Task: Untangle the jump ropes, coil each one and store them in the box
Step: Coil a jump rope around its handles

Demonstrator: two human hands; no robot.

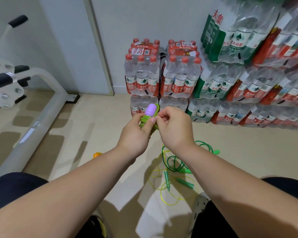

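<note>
My left hand (136, 133) grips a coiled light-green jump rope (145, 120) whose purple handle (150, 109) sticks up above my fingers. Beside it, my right hand (174, 126) pinches the end of that rope at the coil. Below my hands, a dark green rope (175, 162) and a thin yellow rope (172, 194) lie tangled together on the floor, with green handles (184, 182) among them. An orange handle end (97, 154) shows beside my left forearm. No box is in view.
Shrink-wrapped packs of water bottles (162, 74) are stacked against the wall ahead and to the right. A white exercise machine frame (46, 107) stands at the left. My knees and shoes fill the bottom of the view.
</note>
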